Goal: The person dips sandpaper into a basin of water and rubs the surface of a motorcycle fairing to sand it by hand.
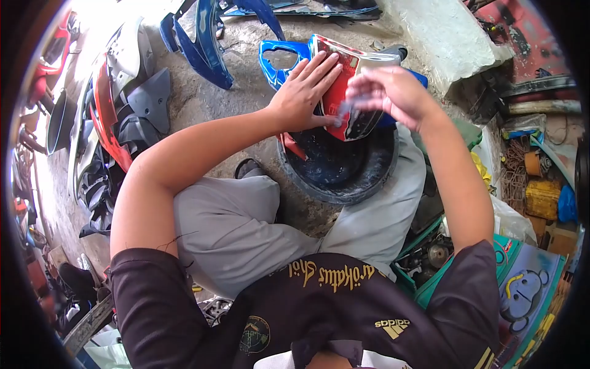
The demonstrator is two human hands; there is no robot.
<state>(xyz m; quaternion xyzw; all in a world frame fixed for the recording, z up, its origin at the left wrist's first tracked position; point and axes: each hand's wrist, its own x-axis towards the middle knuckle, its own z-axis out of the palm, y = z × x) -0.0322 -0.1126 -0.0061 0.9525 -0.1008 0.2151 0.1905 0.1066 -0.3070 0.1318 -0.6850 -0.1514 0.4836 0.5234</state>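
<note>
Across the concrete floor (200, 104) — loose panels (150, 98) left, pale block (455, 43) far right — sits a black basin (338, 166). Left hand (307, 92) spreads flat on a red part (349, 65); right hand (396, 92) half-curled, its hold unclear.

Rough grey floor (196, 101): black basin (335, 195), curved blue panel (212, 58), pale block (445, 43).

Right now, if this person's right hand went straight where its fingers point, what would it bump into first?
Probably the left hand, spread on the red fairing panel. The right hand points across toward it, but depth is unclear; it might graze the panel first.
</note>
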